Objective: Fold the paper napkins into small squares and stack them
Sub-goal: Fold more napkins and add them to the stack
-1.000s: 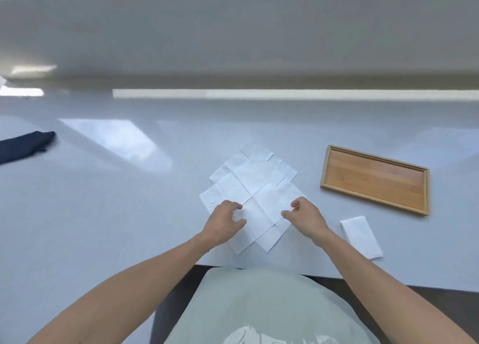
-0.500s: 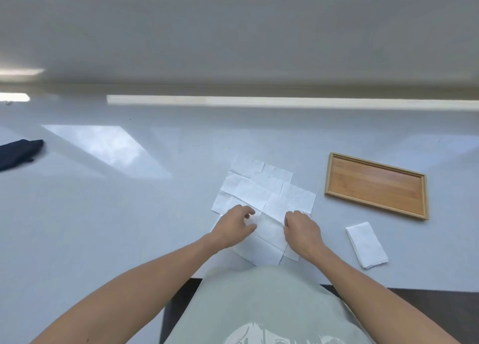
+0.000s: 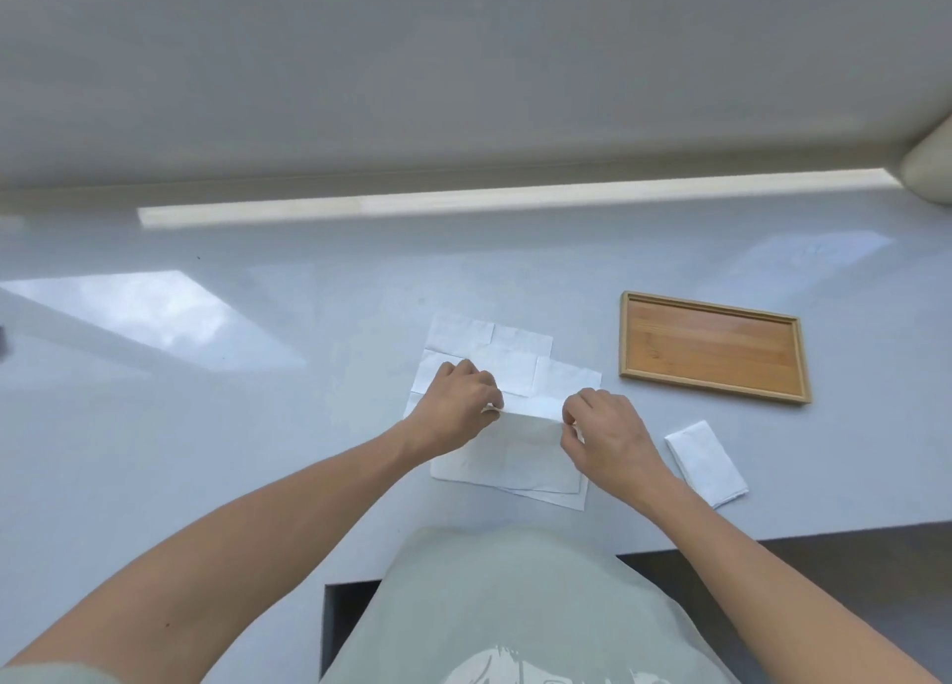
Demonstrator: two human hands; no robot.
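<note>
Several white paper napkins (image 3: pixel 507 361) lie overlapped on the pale grey table, just in front of me. The top napkin (image 3: pixel 520 451) lies nearest me, and its far edge is lifted off the pile. My left hand (image 3: pixel 456 408) pinches that edge at its left end. My right hand (image 3: pixel 605 433) pinches it at the right end. A folded napkin (image 3: pixel 706 462) rests by itself to the right of my right hand.
A shallow wooden tray (image 3: pixel 713 346) sits at the right, beyond the folded napkin. The table's near edge (image 3: pixel 772 536) runs close under my arms. A pale rounded object (image 3: pixel 930 168) shows at the far right edge.
The napkin pile now lies square to me instead of diagonal. Both hands have gone from pressing flat on the pile to pinching and raising the top napkin's far edge.
</note>
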